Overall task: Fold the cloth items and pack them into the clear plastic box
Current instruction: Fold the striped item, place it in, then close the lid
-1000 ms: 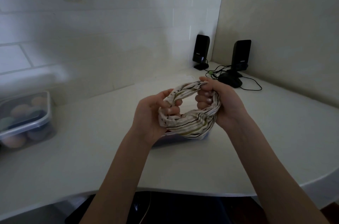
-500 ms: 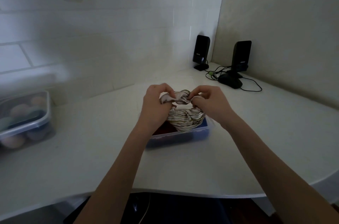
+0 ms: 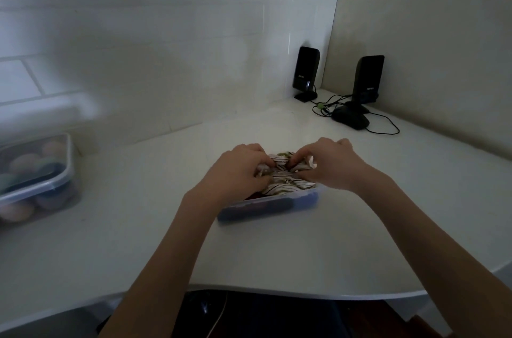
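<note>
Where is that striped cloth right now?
In the head view, the striped cloth sits mid-table, bunched in the clear plastic box, gripped by the left hand and right hand.

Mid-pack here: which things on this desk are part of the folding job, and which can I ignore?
In play: striped cloth; clear plastic box; left hand; right hand.

Ignore: lidded container at far left; two black speakers and their cables.
</note>
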`<state>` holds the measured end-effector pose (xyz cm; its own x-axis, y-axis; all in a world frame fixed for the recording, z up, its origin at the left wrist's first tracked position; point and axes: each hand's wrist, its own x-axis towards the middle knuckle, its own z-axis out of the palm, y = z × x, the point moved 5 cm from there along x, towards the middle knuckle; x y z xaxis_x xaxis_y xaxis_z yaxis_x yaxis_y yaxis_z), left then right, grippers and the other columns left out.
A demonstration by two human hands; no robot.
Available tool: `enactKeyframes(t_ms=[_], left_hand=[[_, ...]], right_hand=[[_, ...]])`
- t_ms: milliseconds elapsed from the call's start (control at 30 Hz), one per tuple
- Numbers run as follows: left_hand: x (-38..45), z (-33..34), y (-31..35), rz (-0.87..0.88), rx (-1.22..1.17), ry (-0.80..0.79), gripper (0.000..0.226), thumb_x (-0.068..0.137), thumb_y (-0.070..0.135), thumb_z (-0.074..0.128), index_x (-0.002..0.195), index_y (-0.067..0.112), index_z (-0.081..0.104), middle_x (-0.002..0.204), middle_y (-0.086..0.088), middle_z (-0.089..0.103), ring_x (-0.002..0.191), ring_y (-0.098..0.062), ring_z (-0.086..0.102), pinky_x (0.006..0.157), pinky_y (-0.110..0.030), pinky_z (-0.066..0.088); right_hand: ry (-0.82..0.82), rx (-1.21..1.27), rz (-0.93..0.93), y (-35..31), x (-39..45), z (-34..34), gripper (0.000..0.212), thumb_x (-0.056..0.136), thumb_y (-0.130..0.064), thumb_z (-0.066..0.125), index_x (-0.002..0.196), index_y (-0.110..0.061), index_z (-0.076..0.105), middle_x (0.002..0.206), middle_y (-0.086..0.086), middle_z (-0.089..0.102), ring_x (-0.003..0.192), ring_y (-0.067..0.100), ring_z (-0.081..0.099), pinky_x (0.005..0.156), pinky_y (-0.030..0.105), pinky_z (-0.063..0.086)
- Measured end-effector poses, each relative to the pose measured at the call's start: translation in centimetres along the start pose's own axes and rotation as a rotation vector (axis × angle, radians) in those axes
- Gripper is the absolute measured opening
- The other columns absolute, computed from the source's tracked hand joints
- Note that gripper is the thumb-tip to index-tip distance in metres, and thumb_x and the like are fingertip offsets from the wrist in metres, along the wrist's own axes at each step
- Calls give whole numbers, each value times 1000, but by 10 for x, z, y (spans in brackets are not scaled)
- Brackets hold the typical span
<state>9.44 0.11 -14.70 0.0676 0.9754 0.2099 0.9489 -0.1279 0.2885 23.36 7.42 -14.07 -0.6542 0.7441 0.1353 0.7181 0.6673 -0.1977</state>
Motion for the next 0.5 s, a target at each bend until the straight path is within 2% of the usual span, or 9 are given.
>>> enactKeyframes(t_ms=[67, 167, 333, 500], left_hand=[[0, 0, 2, -9, 58, -59, 38, 79, 39, 63, 114, 25, 64, 115, 3, 56, 102, -19, 52, 87, -37, 46], [1, 0, 6, 16, 155, -85, 46, 77, 40, 64, 120, 27, 60, 120, 2, 53, 107, -21, 48, 88, -36, 40], [-2, -1, 15, 188, 251, 23, 41, 78, 42, 61, 115, 23, 62, 125, 5, 43, 110, -15, 35, 92, -31, 39], [2, 5, 14, 181, 188, -82, 40, 80, 35, 63, 116, 19, 63, 125, 5, 51, 111, -13, 46, 92, -26, 41]], right_hand=[[-70, -98, -15, -2, 0, 0, 29, 84, -39, 62, 112, -42, 62, 108, -9, 60, 108, 17, 44, 87, 39, 28], [-111, -206, -35, -7, -1, -3, 39, 80, -42, 63, 118, -37, 60, 122, -1, 53, 114, 22, 38, 88, 41, 28], [-154, -356, -104, -16, -2, -6, 41, 77, -48, 61, 113, -28, 63, 125, -2, 50, 111, 22, 37, 83, 39, 28], [-189, -373, -107, -15, -3, -8, 43, 78, -45, 61, 118, -32, 55, 121, -5, 55, 113, 21, 41, 88, 41, 29]])
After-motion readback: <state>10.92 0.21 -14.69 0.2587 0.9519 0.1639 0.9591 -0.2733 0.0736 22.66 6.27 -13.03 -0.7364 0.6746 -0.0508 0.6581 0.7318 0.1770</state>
